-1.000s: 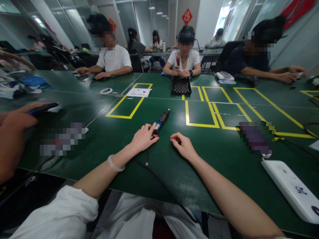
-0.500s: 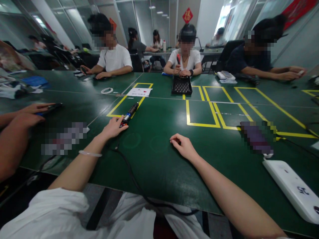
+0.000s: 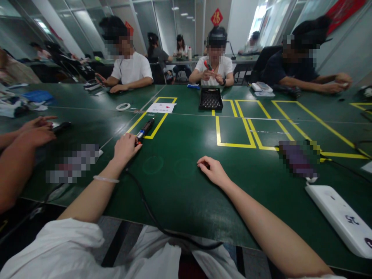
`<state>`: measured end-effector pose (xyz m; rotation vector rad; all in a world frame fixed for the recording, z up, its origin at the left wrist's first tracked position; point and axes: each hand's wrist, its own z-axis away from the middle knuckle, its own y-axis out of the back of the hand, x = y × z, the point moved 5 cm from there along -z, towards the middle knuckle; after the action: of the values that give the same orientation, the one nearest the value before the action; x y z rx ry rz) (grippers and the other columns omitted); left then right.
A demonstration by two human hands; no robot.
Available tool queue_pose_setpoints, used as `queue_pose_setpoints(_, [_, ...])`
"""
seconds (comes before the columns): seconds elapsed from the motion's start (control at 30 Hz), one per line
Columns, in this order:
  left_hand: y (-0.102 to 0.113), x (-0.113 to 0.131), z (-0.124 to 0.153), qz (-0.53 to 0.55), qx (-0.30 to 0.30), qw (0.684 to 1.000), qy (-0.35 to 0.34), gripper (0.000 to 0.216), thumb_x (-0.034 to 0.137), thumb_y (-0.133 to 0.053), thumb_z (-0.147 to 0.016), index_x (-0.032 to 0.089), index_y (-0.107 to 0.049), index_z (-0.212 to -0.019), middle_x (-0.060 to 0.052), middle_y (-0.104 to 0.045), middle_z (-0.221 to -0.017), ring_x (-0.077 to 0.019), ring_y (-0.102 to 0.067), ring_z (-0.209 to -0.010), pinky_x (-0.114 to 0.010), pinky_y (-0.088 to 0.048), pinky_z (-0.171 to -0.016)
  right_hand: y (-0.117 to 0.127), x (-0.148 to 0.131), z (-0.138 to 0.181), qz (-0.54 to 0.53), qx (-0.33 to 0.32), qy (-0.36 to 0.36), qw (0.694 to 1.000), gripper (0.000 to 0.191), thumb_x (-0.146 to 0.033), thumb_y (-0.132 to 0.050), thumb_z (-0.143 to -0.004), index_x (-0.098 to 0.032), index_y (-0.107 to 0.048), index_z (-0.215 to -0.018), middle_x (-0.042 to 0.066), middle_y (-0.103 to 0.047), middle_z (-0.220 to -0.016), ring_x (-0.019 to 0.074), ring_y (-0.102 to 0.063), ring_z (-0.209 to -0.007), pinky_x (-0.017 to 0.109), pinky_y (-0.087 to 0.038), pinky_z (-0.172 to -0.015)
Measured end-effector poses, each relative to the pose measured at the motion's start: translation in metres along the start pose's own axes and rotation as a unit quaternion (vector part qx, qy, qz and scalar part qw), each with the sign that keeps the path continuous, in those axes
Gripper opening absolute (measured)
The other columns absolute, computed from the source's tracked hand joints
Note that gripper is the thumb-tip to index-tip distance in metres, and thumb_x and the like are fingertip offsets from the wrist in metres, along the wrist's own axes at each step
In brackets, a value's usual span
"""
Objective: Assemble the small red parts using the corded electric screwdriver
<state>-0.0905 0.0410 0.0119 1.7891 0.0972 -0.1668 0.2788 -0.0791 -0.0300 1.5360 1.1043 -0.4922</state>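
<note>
My left hand [image 3: 125, 148] lies over the rear end of an electric screwdriver [image 3: 145, 130], a slim black tool with a blue and silver band, its fingers closed around it. The tool rests on the green table with its tip pointing away, over a yellow tape outline. A black cable [image 3: 142, 197] comes out near my left wrist and runs down over the table edge. My right hand [image 3: 213, 169] rests on the table with its fingers curled in; nothing shows in it.
Yellow tape rectangles [image 3: 236, 146] mark the table [image 3: 180, 205]. A white paper sheet [image 3: 161, 107] and a tape ring [image 3: 123, 106] lie ahead. Across sits a black tray [image 3: 210, 99], with a person behind it holding a red tool. A white power strip [image 3: 340, 217] lies right; a neighbour's hands [image 3: 37, 130] are left.
My left hand has shifted a little left, and the screwdriver has moved with it. My right hand has stayed in place. The person opposite has tilted the red tool and lifted their hands off the tray.
</note>
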Motion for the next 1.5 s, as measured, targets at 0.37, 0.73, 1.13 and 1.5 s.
queue_pose_setpoints(0.37, [0.048,0.149,0.022,0.476,-0.111,0.859,-0.149,0.038,0.043,-0.044,-0.092,0.013,-0.062,-0.107,-0.007,-0.065,-0.086,-0.0175,-0.06,-0.079,-0.031,-0.047,-0.076,-0.001,0.004,-0.001,-0.059,0.002,-0.018,0.998,0.013,-0.023,-0.053,-0.087,-0.02,-0.061,-0.097,0.002,-0.066,-0.082,0.0163,-0.061,-0.076,0.029,-0.045,-0.072])
queue_pose_setpoints(0.73, [0.023,0.234,0.07,0.664,-0.358,0.629,-0.186,0.061,0.044,-0.052,-0.091,0.017,-0.038,-0.143,0.001,-0.057,-0.074,-0.0114,-0.054,-0.068,-0.027,-0.041,-0.067,-0.006,0.007,-0.003,-0.259,-0.027,-0.029,0.965,0.023,-0.037,-0.063,-0.084,-0.019,-0.056,-0.096,0.0,-0.065,-0.077,0.0128,-0.057,-0.065,0.026,-0.044,-0.061])
queue_pose_setpoints(1.13, [0.022,0.228,0.068,0.672,-0.308,0.641,-0.206,0.03,0.038,-0.066,-0.082,0.014,-0.057,-0.098,0.0,-0.059,-0.077,-0.0115,-0.055,-0.072,-0.025,-0.041,-0.068,-0.005,0.013,-0.004,-0.213,0.016,-0.035,0.976,0.025,-0.04,-0.061,-0.085,-0.021,-0.053,-0.099,-0.001,-0.061,-0.075,0.013,-0.056,-0.065,0.025,-0.042,-0.059])
queue_pose_setpoints(1.5, [0.029,0.225,0.069,0.661,-0.246,0.673,-0.222,0.027,0.034,-0.069,-0.079,0.015,-0.057,-0.094,-0.001,-0.057,-0.084,-0.0114,-0.054,-0.076,-0.025,-0.042,-0.07,-0.002,0.008,-0.004,-0.161,0.023,-0.02,0.986,0.016,-0.035,-0.06,-0.086,-0.02,-0.057,-0.091,-0.001,-0.058,-0.076,0.0128,-0.053,-0.065,0.025,-0.043,-0.059])
